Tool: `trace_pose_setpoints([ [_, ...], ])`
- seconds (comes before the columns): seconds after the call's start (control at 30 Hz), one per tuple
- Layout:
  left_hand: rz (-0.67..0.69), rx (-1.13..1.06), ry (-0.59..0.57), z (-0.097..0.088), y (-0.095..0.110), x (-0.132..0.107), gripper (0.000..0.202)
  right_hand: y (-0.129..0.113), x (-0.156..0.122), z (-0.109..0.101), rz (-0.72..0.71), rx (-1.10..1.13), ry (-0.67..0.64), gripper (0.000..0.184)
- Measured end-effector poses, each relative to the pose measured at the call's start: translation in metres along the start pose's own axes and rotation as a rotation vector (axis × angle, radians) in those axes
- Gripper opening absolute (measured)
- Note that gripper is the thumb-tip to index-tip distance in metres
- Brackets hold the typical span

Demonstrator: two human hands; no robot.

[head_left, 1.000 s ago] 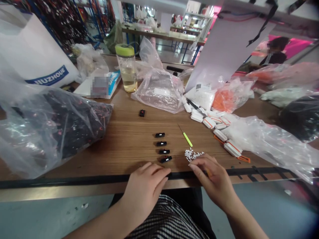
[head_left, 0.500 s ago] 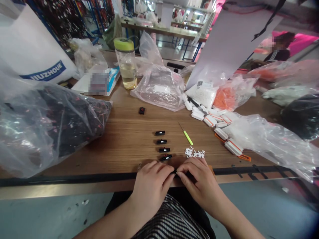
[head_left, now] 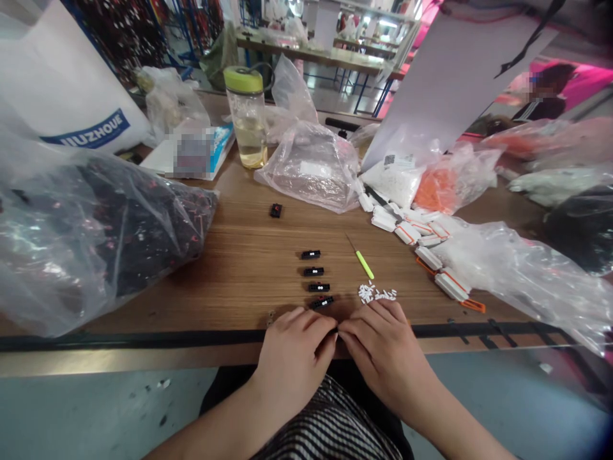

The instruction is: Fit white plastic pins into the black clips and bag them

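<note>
My left hand (head_left: 290, 351) and my right hand (head_left: 380, 348) rest at the near edge of the wooden table (head_left: 249, 268), fingertips meeting in a pinch around something small that I cannot make out. Just beyond my fingers several small black parts (head_left: 313, 271) lie in a column, the nearest one (head_left: 322, 302) almost touching my left fingers. A little heap of tiny white pieces (head_left: 376, 294) sits right above my right hand. A thin tool with a green handle (head_left: 363, 262) lies beyond that heap.
A big clear bag of dark parts (head_left: 90, 236) fills the left side. A lone black part (head_left: 275, 210), a bottle with a green lid (head_left: 246, 118), clear bags (head_left: 311, 169), white-and-orange parts (head_left: 421, 239) and an orange-filled bag (head_left: 438, 188) lie further back. Another person (head_left: 546, 96) sits far right.
My right hand has come left from beside the white pieces to meet my left hand at the table edge. The fingertips of both now pinch together.
</note>
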State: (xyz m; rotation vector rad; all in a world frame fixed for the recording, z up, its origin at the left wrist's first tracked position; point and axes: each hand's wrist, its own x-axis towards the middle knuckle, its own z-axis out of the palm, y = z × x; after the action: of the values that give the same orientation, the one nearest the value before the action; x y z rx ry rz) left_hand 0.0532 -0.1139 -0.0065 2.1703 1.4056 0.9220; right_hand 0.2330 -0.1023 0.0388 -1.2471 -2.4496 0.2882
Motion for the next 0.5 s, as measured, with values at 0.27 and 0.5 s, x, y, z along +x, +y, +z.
trace_pose_setpoints([
  [0.27,-0.018,-0.050,-0.004,-0.0021,-0.0001,0.0017,0.010,-0.0003,-0.0070,-0.0001,-0.027,0.010,0.104,0.016],
  [0.5,-0.024,-0.052,-0.010,-0.0025,-0.0011,0.0014,0.011,0.0003,-0.0100,0.0010,-0.008,0.003,0.082,0.018],
])
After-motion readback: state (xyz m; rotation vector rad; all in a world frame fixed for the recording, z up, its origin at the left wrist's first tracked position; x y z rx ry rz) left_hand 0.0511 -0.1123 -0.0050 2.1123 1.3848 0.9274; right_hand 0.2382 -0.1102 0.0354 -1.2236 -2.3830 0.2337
